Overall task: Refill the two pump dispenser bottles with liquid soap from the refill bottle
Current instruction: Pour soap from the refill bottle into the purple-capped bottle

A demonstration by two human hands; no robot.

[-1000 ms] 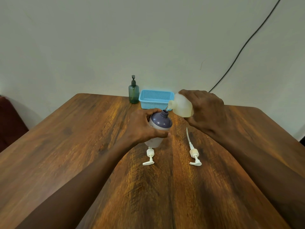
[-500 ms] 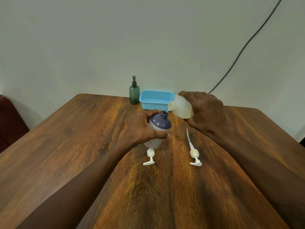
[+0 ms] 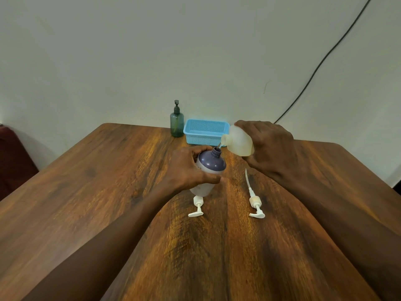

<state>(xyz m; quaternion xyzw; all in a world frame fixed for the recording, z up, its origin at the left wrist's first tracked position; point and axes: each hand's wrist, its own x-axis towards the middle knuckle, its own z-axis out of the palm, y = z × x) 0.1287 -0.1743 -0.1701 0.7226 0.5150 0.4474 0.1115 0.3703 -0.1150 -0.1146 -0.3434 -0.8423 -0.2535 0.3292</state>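
Observation:
My left hand [image 3: 186,168] grips a white dispenser bottle with a purple top [image 3: 211,165], standing open-necked at the table's middle. My right hand [image 3: 269,146] holds the pale translucent refill bottle [image 3: 238,141] tipped on its side, mouth just above the purple neck, and a thin stream of liquid runs into it. Two white pump heads lie on the table in front: one [image 3: 197,207] partly behind the bottle's base, the other [image 3: 255,202] to the right with its long tube pointing away. A second dispenser, a dark green pump bottle [image 3: 177,123], stands at the far edge.
A light blue mesh basket [image 3: 206,132] sits by the green bottle at the back of the wooden table [image 3: 108,181]. A black cable [image 3: 321,64] runs down the wall at right. A dark red seat [image 3: 13,161] shows at the left edge.
Almost nothing differs: both hands keep their hold and the refill bottle stays tipped over the purple neck, with the stream still running.

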